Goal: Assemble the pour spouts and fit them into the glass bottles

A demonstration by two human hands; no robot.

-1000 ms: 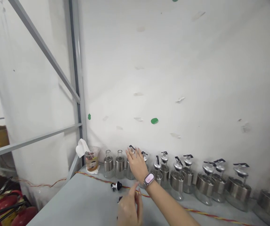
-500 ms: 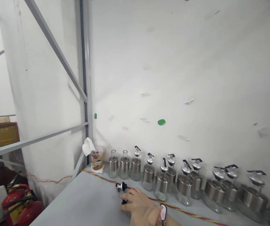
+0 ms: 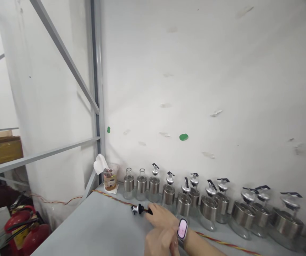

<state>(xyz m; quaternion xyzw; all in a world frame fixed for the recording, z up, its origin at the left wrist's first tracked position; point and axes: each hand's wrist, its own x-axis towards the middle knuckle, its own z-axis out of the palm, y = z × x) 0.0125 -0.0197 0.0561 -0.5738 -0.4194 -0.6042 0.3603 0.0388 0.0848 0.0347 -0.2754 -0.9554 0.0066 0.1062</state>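
Note:
My right hand (image 3: 161, 215), with a watch on its wrist, is closed round a pourer stopper; only its black tip (image 3: 150, 211) pokes out past the fingers. Just left of it, a silver and black pourer stopper (image 3: 137, 209) lies on its side on the grey table (image 3: 99, 227). My left hand (image 3: 158, 242) is at the bottom, in front of the right wrist, its fingers curled. Whatever it may hold is hidden. Behind the hands stand two glass bottles with steel sleeves and uncovered necks, one bottle (image 3: 128, 184) and another bottle (image 3: 141, 184). Beside them is a bottle fitted with a pourer (image 3: 154, 184).
Several more bottles with pourers (image 3: 209, 208) line the wall to the right. A cup with tissue (image 3: 110, 179) stands in the back left corner. A twisted red and yellow cable (image 3: 222, 242) crosses the table. Red fire extinguishers (image 3: 35, 240) are at lower left, beside the rack.
My right hand has closed round the stopper that lay under its spread fingers and shifted slightly right and up. My left hand has moved a little left. The other stopper still lies on the table.

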